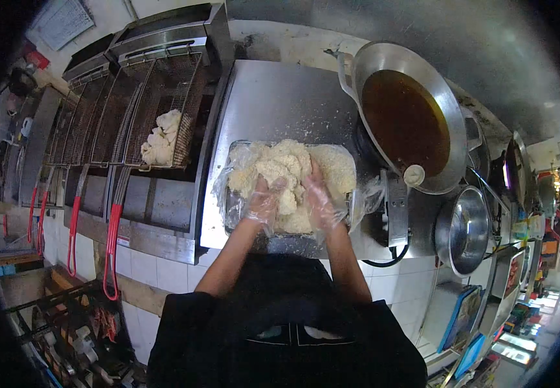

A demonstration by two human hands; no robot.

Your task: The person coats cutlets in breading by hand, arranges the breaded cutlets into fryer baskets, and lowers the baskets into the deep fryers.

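A clear plastic-lined tray (229,220) on the steel counter holds pale crumbs (335,169) and a heap of crumb-coated food pieces (285,158). My left hand (265,202), in a thin clear glove, is closed against the heap from the left, its fingertips partly sunk among the pieces. From the right, my right hand (320,199), gloved likewise, cups the same heap, with its fingers pointing away from me. The pieces sit between both palms. What lies under the crumbs is hidden, and the kind of food inside the coating cannot be made out.
To the left, a fryer carries wire baskets (153,84) with red handles (113,239); coated pieces (162,139) lie in one. On the right are a large wok of brown oil (406,116), a small pale cup (414,175) at its rim, and a steel bowl (464,229).
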